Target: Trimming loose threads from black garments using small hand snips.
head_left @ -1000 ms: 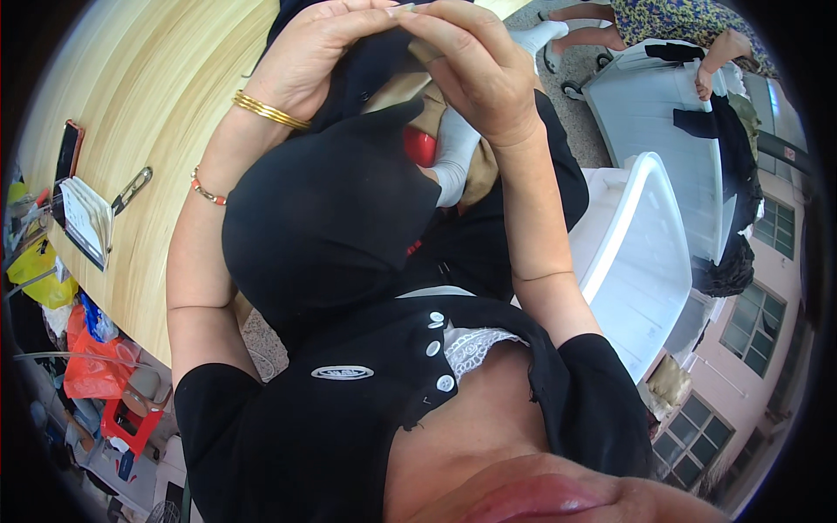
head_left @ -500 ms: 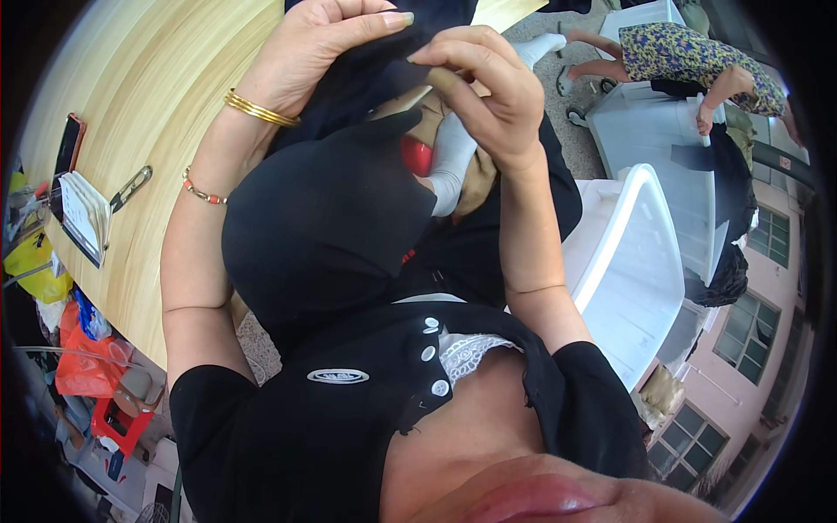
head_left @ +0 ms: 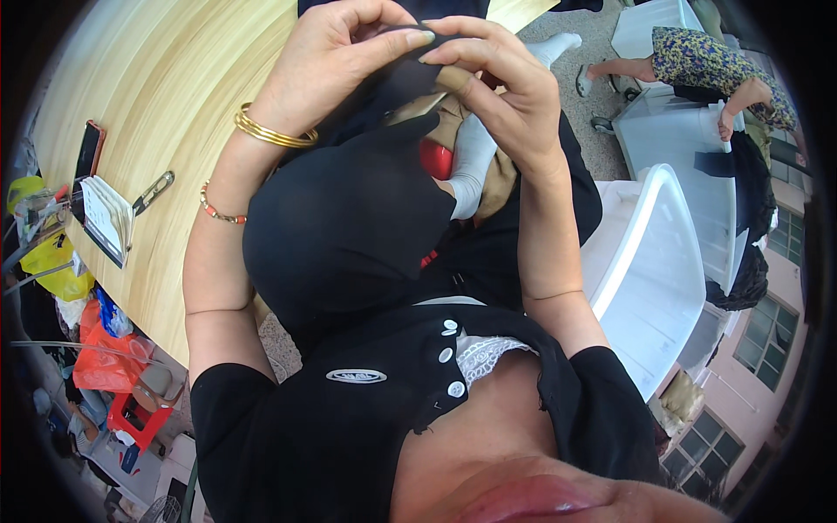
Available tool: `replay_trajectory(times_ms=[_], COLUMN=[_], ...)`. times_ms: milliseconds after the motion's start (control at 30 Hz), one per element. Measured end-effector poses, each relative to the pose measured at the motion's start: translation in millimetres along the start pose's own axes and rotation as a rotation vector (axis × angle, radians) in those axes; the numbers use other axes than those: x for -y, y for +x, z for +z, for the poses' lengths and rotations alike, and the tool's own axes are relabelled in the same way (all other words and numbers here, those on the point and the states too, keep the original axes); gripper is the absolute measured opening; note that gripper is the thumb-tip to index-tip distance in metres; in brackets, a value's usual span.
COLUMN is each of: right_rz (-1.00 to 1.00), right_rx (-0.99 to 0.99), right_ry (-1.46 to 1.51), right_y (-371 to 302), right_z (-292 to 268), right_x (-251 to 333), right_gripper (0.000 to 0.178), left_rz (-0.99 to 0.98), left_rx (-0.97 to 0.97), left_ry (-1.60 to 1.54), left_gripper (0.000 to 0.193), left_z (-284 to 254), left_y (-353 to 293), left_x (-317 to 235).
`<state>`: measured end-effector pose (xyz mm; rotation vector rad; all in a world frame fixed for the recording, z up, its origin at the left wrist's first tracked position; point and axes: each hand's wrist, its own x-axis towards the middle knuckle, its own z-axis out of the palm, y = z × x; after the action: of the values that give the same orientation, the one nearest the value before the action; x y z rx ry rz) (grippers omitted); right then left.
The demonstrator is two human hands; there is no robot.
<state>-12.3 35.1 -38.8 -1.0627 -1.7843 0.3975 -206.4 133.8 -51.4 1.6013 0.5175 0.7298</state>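
Both my hands are up at the top middle of the view, fingertips pinched on a dark navy cloth (head_left: 403,83). My left hand (head_left: 353,48), with gold bangles at the wrist, grips its upper edge between thumb and fingers. Close beside it, my right hand (head_left: 514,87) pinches the same edge; something tan covers its thumb tip. The cloth hangs down between my hands toward my lap, and its far part is hidden behind them. Below lies a rounded expanse of black fabric (head_left: 340,218) over my lap.
A wooden table (head_left: 192,113) at left holds a notebook (head_left: 105,218), a phone (head_left: 90,148) and a small cutter-like tool (head_left: 154,192). White plastic bins (head_left: 654,288) stand at right. Another person in a patterned garment (head_left: 711,70) stands behind a wheeled bin. Bags and a red stool (head_left: 139,427) are at lower left.
My hands have come closer together along the cloth's edge, the left one shifting right toward the right one. The whole view has slid slightly; the other person has moved a little.
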Motion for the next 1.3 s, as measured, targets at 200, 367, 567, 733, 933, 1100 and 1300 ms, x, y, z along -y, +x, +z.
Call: replay_trajectory(times_ms=[200, 367, 567, 733, 933, 1100, 1300], right_rz=[-0.072, -0.158, -0.241, -0.303, -0.161, -0.233, -0.372], right_rx=[-0.036, -0.005, -0.068, 0.032, -0.027, -0.124, -0.173], right_ry=[-0.109, -0.244, -0.2, -0.197, -0.244, -0.31, -0.391], right_y=[4, 5, -2, 2, 0, -4, -4], right_z=[12, 13, 8, 4, -1, 4, 4], right_x=[-7, -8, -6, -9, -11, -15, -16], right_gripper=[0.017, 0.018, 0.019, 0.019, 0.021, 0.022, 0.024], left_rz=[-0.021, -0.184, -0.231, -0.197, -0.197, -0.145, -0.08], left_rx=[-0.046, -0.037, -0.062, -0.081, -0.052, -0.037, -0.049], left_ry=[-0.056, -0.436, -0.484, -0.428, -0.371, -0.298, -0.117], left_gripper=[0.014, 0.018, 0.02, 0.02, 0.019, 0.017, 0.016], left_z=[2, 6, 9, 11, 13, 11, 11], left_y=[-2, -2, 0, -1, -2, -1, -3], left_x=[4, 7, 6, 5, 0, 5, 3])
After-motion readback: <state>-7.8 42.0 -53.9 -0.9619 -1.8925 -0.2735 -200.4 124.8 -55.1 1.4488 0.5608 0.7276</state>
